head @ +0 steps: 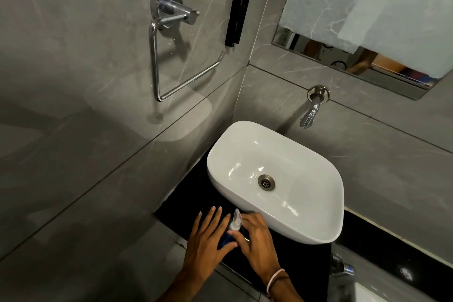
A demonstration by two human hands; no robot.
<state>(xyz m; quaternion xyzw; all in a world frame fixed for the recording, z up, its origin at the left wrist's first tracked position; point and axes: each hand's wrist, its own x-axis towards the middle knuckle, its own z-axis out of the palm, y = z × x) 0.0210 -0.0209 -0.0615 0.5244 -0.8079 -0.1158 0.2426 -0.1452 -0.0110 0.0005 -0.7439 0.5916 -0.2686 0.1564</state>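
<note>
Beside white basin (309, 231), right hand (255, 240) tight around blue pump bottle (233, 226), left hand (206, 240) straight-fingered against it.

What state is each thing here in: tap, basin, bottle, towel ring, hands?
Bottle: upright, gripped by the right hand.
Left hand: fingers straight, against the bottle.
Tap: off, no water running.
Sink: empty, drain unplugged.
Towel ring: bare.
</note>
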